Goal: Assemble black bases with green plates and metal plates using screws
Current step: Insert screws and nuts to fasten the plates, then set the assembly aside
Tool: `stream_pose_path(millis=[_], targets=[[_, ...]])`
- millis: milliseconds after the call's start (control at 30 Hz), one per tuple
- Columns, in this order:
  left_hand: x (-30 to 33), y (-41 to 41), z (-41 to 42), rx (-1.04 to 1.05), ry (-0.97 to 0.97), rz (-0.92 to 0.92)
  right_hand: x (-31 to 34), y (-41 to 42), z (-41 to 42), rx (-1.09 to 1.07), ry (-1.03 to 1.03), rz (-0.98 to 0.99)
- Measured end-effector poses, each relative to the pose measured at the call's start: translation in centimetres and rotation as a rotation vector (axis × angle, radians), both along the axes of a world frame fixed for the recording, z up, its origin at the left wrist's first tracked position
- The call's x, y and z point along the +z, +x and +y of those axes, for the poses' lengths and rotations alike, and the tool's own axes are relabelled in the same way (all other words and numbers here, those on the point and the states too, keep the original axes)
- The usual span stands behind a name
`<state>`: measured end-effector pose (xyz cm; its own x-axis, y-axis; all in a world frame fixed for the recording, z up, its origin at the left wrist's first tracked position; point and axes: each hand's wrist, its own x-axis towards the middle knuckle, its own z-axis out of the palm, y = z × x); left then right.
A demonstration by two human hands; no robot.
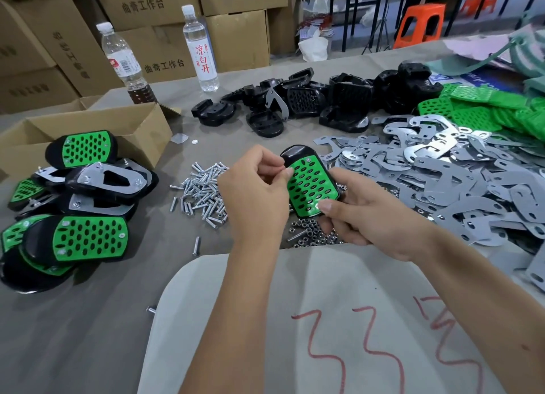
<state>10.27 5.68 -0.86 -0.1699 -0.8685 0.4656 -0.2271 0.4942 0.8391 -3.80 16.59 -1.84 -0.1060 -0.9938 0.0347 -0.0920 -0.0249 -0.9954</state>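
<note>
On grey cloth-covered table (88, 320), pinched at 9 o'clock by left hand (253, 199), gripped by right hand (368, 216): glossy black oval base (295, 154) with perforated green plate (312, 187).

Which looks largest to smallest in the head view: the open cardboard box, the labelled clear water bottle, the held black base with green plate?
1. Open cardboard box
2. and 3. Unsure: labelled clear water bottle and held black base with green plate look alike, and the base is nearer.
</note>
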Motion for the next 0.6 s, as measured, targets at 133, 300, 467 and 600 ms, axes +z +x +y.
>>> stream_pose_path(millis=[133,300,467,600], targets=[[0.1,-0.1,-0.3,-0.057,0.046,0.155,0.1,-0.3,-0.1,-0.028,-0.021,-0.048],[-0.3,-0.3,-0.7,-0.115,0.320,0.373,0.3,-0.2,0.0,-0.039,-0.022,-0.042],[-0.7,-0.5,-0.7,-0.261,0.533,0.263,0.4,-0.6,0.2,0.015,-0.014,-0.047],[-0.6,-0.8,-0.4,-0.261,0.544,0.238,0.8,-0.8,0.4,-0.046,0.029,-0.020]])
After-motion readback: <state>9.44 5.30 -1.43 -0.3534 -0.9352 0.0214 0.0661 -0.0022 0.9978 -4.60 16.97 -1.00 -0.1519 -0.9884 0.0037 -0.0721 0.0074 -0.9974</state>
